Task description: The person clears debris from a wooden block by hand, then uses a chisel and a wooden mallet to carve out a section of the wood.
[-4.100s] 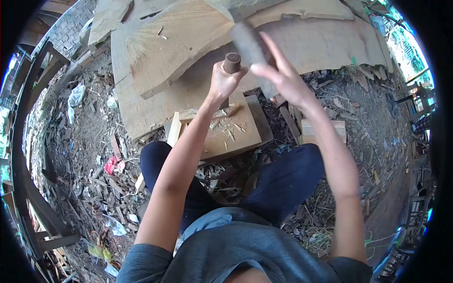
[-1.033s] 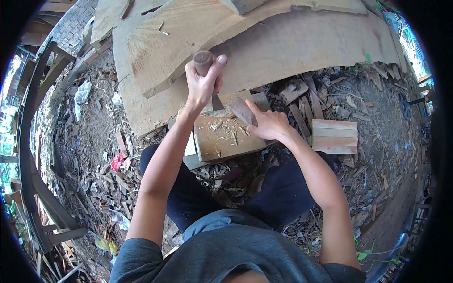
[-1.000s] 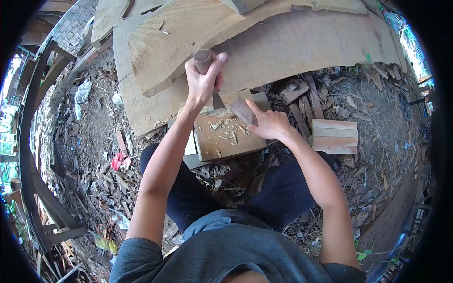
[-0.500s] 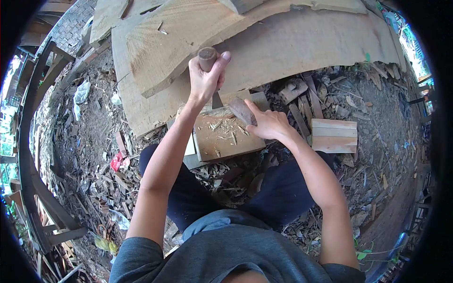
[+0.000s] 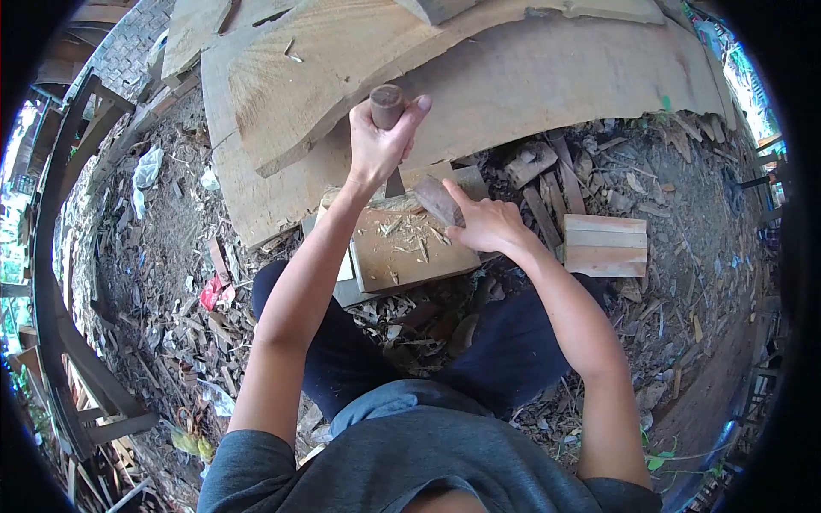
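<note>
My left hand [image 5: 376,154] is wrapped around the thick round wooden handle of a chisel [image 5: 387,108]. The handle points up, and the chisel's flat blade reaches down to the far edge of a thick wooden board [image 5: 410,267] between my knees. Pale wood shavings [image 5: 421,248] lie scattered over that board. On its far right part is a small brown wooden block [image 5: 438,202], tilted at an angle. My right hand [image 5: 489,224] grips this block, thumb on the near side and index finger along the other; the remaining fingers are partly hidden.
Large wooden slabs [image 5: 547,77] lie ahead, the upper one with a wavy edge. To the right sits a small panel of joined strips [image 5: 605,246]. Wood scraps and chips cover the ground. A dark frame [image 5: 56,282] stands at left; a red wrapper [image 5: 210,293] lies nearby.
My left hand and the top of the chisel handle have shifted slightly to the right, making the chisel lean a little differently. My right hand and the block stay put.
</note>
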The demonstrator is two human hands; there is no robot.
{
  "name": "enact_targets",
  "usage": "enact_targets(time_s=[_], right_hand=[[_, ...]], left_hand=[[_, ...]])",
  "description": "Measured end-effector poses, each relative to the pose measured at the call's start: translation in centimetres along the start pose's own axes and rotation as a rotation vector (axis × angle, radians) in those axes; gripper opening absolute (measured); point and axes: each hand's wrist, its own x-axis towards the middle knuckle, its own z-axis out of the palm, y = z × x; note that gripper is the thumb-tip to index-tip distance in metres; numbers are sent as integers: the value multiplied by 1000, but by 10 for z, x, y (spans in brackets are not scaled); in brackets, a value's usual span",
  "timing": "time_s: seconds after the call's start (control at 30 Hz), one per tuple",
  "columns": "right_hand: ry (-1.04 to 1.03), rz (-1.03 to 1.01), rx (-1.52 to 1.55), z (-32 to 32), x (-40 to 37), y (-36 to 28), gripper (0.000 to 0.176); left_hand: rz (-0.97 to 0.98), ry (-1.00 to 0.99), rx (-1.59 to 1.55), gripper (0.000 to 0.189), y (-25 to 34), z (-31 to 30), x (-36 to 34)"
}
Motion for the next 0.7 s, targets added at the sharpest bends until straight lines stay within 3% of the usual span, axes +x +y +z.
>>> enact_targets(time_s=[0.3, 0.37, 0.5, 0.6, 0.7], right_hand=[[-12, 2, 6, -5, -3, -2, 85], [3, 1, 13, -4, -3, -2, 85], [-52, 57, 151, -18, -7, -2, 86], [282, -68, 596, -32, -5, 20, 86], [928, -388, 621, -75, -22, 20, 89]], left_hand=[[7, 9, 30, 34, -7, 3, -1], [169, 40, 120, 33, -18, 2, -2], [165, 48, 161, 30, -21, 2, -1], [93, 114, 126, 30, -18, 6, -2], [112, 112, 137, 20, -14, 6, -1]])
